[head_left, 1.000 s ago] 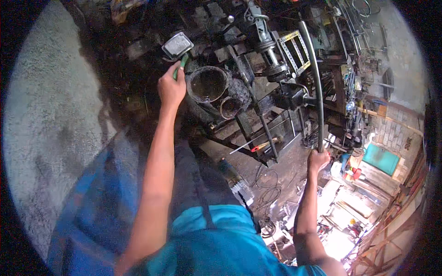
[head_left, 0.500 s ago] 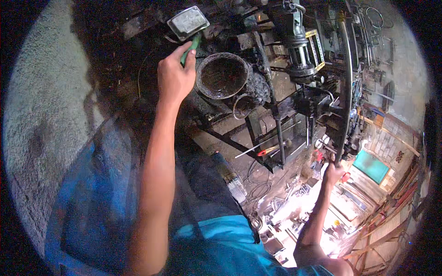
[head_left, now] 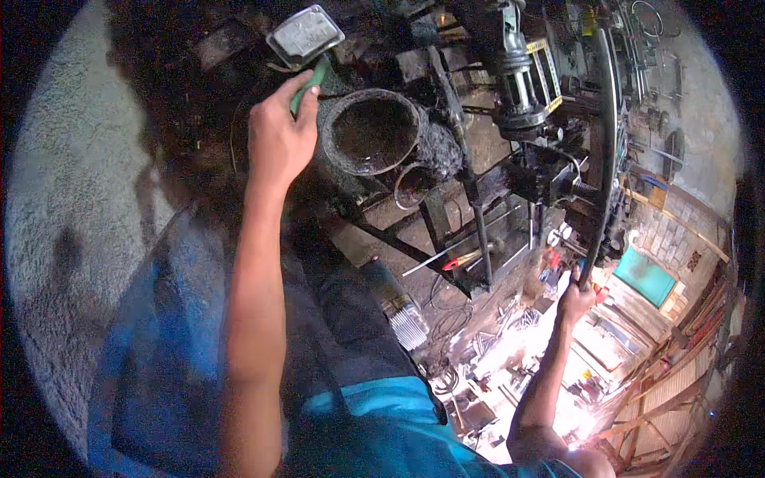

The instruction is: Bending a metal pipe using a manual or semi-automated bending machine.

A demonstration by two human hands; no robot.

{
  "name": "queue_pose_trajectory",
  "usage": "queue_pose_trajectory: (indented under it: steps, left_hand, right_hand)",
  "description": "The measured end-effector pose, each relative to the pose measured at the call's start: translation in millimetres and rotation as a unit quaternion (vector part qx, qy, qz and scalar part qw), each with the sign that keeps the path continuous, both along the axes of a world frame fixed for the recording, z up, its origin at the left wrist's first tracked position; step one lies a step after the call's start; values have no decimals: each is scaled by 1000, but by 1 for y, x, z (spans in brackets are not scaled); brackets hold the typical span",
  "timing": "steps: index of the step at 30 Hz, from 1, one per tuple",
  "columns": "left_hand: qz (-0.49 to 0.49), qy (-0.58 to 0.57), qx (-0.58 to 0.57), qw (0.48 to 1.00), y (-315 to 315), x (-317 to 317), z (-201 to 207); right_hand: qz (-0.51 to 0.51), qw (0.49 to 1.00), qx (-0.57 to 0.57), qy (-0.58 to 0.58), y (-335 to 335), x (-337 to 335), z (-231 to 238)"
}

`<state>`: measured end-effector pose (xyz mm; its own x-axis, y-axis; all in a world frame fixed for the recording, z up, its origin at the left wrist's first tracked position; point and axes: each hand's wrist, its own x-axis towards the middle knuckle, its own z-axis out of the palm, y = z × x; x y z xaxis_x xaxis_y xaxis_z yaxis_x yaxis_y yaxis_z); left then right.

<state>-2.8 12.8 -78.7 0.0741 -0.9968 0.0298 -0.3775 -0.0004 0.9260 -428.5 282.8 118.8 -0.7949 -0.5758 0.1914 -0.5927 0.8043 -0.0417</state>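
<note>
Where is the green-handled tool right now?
In the head view, upper left of centre, the green-handled tool is gripped in the left hand, just left of the round blackened pot and below the flat grey metal plate.

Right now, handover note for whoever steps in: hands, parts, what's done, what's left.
Left hand: closed on a green handle whose flat grey metal head sits just above the round black pot.
Right hand: gripping the lower end of the long dark lever on the press-like machine.
Pot sits on the dark metal frame, dark inside; contents unclear.
Done: both hands in place on tool and lever.
Left: cannot tell from this view whether the lever stroke has been made.
</note>
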Motion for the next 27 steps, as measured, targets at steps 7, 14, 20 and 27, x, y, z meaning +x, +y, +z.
queue_pose_trajectory:
  steps: [7, 14, 20, 27]
  left_hand:
    - [-3, -19, 33, 999, -3, 2, -2]
    - [8, -10, 6, 1000, -1, -2, -9]
    - [-14, -35, 24, 999, 1, -2, -7]
    - [18, -27, 22, 999, -1, -6, -6]
  right_hand:
    - [55, 994, -93, -33, -14, 18, -8]
    - [55, 994, -90, 10, -2, 13, -16]
    - [23, 995, -75, 55, 3, 9, -21]
    - [206, 971, 38, 114, -13, 98, -15]
